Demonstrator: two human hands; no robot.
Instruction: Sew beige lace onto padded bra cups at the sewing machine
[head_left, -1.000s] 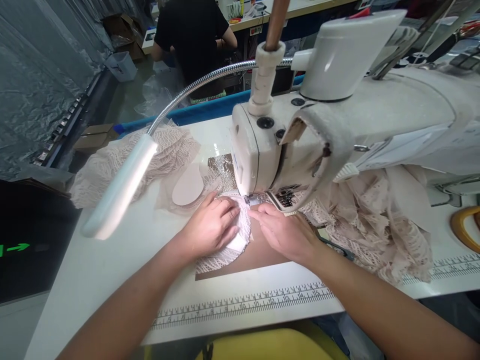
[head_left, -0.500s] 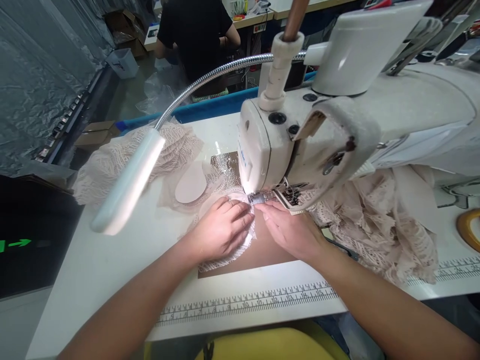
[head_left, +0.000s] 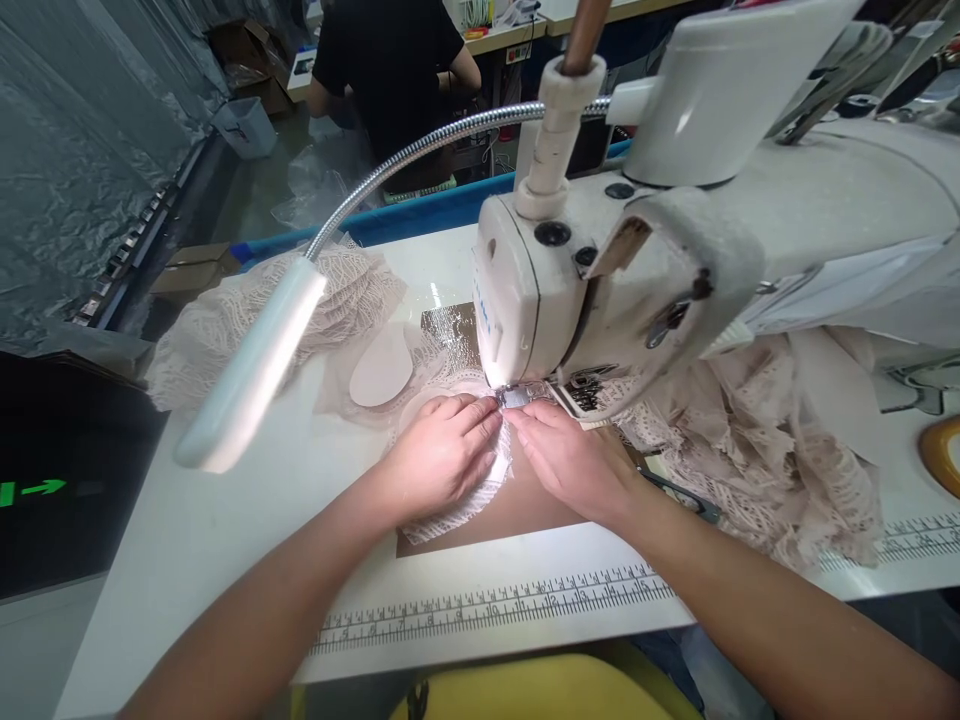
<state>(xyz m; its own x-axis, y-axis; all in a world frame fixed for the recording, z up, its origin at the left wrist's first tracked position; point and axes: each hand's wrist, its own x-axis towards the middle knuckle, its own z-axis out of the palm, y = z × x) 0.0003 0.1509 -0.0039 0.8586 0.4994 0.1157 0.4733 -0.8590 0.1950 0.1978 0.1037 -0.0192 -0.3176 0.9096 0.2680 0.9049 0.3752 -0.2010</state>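
My left hand (head_left: 442, 455) lies flat, fingers stretched, on a small white lace piece (head_left: 480, 495) just left of the presser foot (head_left: 516, 397) of a cream sewing machine (head_left: 600, 270). My right hand (head_left: 574, 458) rests on the same lace from the right, fingertips pressed together at the foot. The lace lies on a brown plate (head_left: 525, 505) set in the table. What the right fingertips pinch is hidden.
A gooseneck lamp (head_left: 251, 375) hangs over the left of the white table (head_left: 187, 540). Beige lace heaps (head_left: 225, 320) lie at back left and right (head_left: 757, 460), with scissors (head_left: 679, 492) by my right wrist. A person in black (head_left: 390, 60) works behind.
Both hands have slid slightly away from me toward the presser foot with the lace, and the view has shifted a little.
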